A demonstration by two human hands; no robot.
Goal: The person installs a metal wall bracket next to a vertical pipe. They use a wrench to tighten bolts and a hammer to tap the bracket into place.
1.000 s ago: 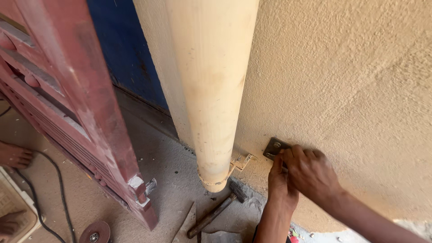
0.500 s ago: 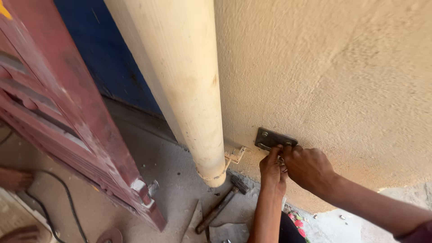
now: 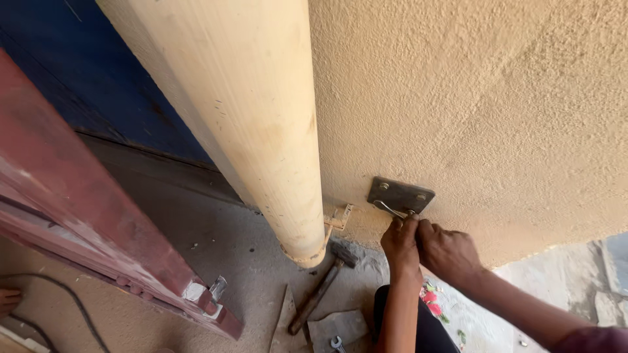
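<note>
Soft, even daylight, faint shadows, no glare; sharp centre, slight wide-angle stretching and blur toward edges.

Rough tan wall, daylight. Cream pipe runs down it to a dusty concrete floor. Blue panel behind, red door leaning left, black cable on the floor.

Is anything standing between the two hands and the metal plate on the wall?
Nothing visible does. The left hand and right hand are together just below the metal plate, at a thin metal piece lying across it. The cream pipe stands off to the side.
</note>
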